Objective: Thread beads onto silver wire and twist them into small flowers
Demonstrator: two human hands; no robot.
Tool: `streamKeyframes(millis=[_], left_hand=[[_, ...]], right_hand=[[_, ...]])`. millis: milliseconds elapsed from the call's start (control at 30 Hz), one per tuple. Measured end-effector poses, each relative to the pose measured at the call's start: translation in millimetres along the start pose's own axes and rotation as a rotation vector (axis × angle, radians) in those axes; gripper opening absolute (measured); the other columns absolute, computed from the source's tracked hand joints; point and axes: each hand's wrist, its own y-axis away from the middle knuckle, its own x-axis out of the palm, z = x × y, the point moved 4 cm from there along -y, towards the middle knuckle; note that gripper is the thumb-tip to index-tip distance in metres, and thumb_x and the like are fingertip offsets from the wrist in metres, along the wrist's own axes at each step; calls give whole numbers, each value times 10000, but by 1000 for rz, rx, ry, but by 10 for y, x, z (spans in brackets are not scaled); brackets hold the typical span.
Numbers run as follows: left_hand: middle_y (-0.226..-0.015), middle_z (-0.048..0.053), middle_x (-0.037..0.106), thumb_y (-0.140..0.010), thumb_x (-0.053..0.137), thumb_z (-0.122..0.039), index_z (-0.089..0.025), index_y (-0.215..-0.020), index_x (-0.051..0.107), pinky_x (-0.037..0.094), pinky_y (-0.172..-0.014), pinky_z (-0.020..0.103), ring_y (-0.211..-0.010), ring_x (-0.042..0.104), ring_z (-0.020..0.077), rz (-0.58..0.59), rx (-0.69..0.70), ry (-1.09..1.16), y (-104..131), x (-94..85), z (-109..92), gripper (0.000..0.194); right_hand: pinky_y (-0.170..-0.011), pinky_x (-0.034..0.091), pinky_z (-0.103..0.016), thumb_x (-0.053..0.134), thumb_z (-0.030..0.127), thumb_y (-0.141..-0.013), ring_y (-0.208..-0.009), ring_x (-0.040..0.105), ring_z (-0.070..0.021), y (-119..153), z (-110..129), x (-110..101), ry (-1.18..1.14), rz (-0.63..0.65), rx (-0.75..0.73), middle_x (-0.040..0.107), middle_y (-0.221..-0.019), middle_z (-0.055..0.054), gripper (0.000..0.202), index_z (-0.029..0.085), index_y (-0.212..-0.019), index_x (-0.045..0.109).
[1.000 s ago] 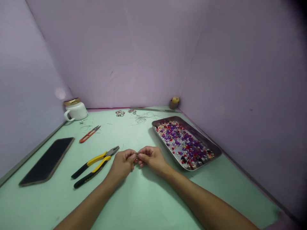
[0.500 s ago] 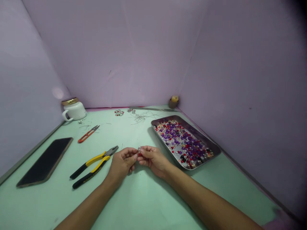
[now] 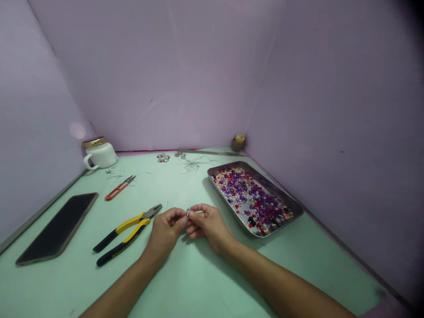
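Near the middle of the green table, my left hand (image 3: 167, 229) and my right hand (image 3: 208, 224) meet at their fingertips. Between them they pinch a small beaded piece (image 3: 188, 213) with clear and red beads; the fingers hide most of it. Pliers with yellow and black handles (image 3: 129, 233) lie open just left of my left hand. To the right of my right hand is a metal tray (image 3: 215, 187) of purple, red, white and black beads (image 3: 251, 192). Two small beaded pieces (image 3: 163, 157) (image 3: 179, 155) lie farther back.
A dark phone (image 3: 58, 227) lies at the left, with orange snips (image 3: 119, 188) beyond it. Behind stand a white mug (image 3: 102, 155) and a small pot (image 3: 237, 143). Thin wires (image 3: 194, 164) lie loose at the back, below pale walls.
The view has shifted slightly. Both hands still hold the beaded piece, with their fingertips a little changed in pose and my right hand's lower fingers more spread.
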Motion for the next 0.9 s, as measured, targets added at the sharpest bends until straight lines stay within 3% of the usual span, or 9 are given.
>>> streamKeyframes(millis=[133,233,400,533,900], left_hand=[[-586,-8,554,-691,546,-263,-142,-656,550,370,-531,224,-554,469,110,-3,50,-115,20,8,16,126],[-574,-13,539,-701,527,-266,-146,-654,542,363,-517,225,-543,460,113,-25,52,-156,14,0,21,129],[-578,-11,544,-689,523,-249,-153,-648,548,365,-520,230,-546,466,122,-65,70,-215,-17,-16,12,107],[-567,-8,546,-689,515,-244,-157,-622,544,372,-533,236,-553,476,129,-47,90,-247,2,-5,-9,113],[-552,-18,523,-692,508,-209,-162,-608,525,361,-507,224,-534,460,120,-56,120,-260,24,-12,-35,98]], right_hand=[[-348,421,-206,677,329,-581,-366,502,-97,-5,32,-42,194,-119,-109,547,-464,30,316,139,-752,492],[-403,443,-216,611,358,-641,-410,513,-88,4,26,-16,262,-58,-147,547,-501,9,250,118,-671,548],[-399,426,-208,603,338,-648,-435,521,-88,15,15,11,278,34,-175,559,-570,1,232,126,-739,576],[-365,382,-186,601,282,-650,-357,457,-60,-4,22,-15,316,45,-209,521,-492,29,163,132,-687,547],[-473,463,-249,640,307,-600,-443,548,-102,-12,0,3,201,70,-151,563,-532,8,227,117,-693,556]])
